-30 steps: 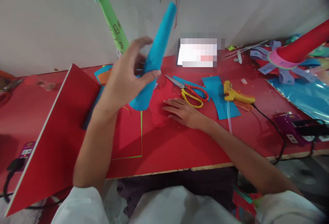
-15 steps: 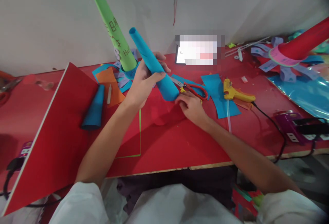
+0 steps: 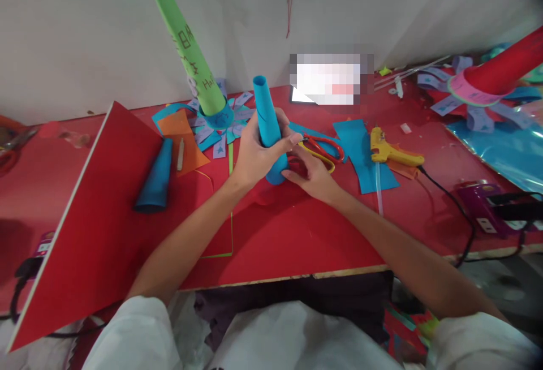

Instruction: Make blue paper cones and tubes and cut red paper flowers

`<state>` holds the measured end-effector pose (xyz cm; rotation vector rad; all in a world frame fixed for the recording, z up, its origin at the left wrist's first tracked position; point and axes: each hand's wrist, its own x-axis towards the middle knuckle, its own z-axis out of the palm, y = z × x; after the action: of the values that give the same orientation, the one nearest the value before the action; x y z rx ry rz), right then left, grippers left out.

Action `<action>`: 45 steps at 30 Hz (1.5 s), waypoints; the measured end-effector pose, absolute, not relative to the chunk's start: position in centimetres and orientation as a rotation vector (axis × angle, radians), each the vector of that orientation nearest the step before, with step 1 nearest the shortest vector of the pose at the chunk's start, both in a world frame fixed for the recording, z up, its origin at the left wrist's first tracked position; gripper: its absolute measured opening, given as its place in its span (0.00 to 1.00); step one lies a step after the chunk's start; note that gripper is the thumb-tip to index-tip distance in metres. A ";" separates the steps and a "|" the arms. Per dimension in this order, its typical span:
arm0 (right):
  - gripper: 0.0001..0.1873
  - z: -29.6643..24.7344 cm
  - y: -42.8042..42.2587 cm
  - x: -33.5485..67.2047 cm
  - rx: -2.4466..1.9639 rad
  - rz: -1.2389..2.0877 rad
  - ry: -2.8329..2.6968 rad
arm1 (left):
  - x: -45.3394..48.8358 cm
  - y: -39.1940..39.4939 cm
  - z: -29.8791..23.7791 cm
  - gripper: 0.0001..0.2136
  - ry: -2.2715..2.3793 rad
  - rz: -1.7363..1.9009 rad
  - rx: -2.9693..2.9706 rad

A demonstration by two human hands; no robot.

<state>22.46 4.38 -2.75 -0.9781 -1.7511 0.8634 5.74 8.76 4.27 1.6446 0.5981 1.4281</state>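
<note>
A blue paper cone (image 3: 266, 111), narrow end up, stands nearly upright over the red tabletop, leaning slightly left. My left hand (image 3: 258, 155) is wrapped round its middle, thumb across the front. My right hand (image 3: 313, 173) pinches the cone's wide lower rim from the right, its thumb against the edge. Just behind my right hand lie scissors (image 3: 324, 146) with red and yellow handles, partly hidden by my fingers. A second blue paper cone (image 3: 156, 180) leans on the table to the left, beside a red board (image 3: 85, 228).
A green paper tower (image 3: 186, 47) with a star top stands behind on the left. At right are a yellow glue gun (image 3: 396, 152) with its cord, blue paper pieces (image 3: 356, 149), a purple power box (image 3: 483, 206) and a red cone (image 3: 515, 73). A screen (image 3: 326, 81) leans on the wall.
The held cone has turned from a strong left tilt to nearly upright, its top moving right and down. My left hand has shifted right and lower with it; my right hand stays by the base.
</note>
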 end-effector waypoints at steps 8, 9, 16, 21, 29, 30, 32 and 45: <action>0.42 -4.0 4.6 21.6 -1.130 0.830 -1.858 | 6.1 8.8 3.1 0.23 0.565 1.419 1.684; 0.42 -4.0 4.6 21.6 -1.138 0.835 -1.865 | 6.0 8.9 3.2 0.24 0.553 1.416 1.694; 0.48 -3.9 4.7 21.7 -1.084 0.857 -1.891 | 5.5 9.1 4.3 0.26 0.547 1.405 1.704; 0.46 -3.8 4.7 21.8 -1.081 0.878 -1.904 | 5.2 8.9 5.0 0.24 0.515 1.410 1.738; 0.46 -3.7 4.8 21.8 -1.029 0.892 -1.883 | 5.2 9.0 4.8 0.21 0.520 1.364 1.728; 0.46 -3.7 4.8 21.8 -1.032 0.892 -1.883 | 5.2 8.9 4.8 0.20 0.519 1.355 1.736; 0.44 -3.7 4.8 21.8 -1.030 0.896 -1.883 | 5.3 8.9 4.8 0.19 0.526 1.344 1.751; 0.43 -3.2 4.6 21.8 -1.048 0.894 -1.917 | 5.1 8.9 4.9 0.19 0.538 1.333 1.730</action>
<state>21.81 4.55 -3.25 -1.0480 -1.9170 0.8940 5.09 8.87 4.91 1.7296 0.5382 1.3334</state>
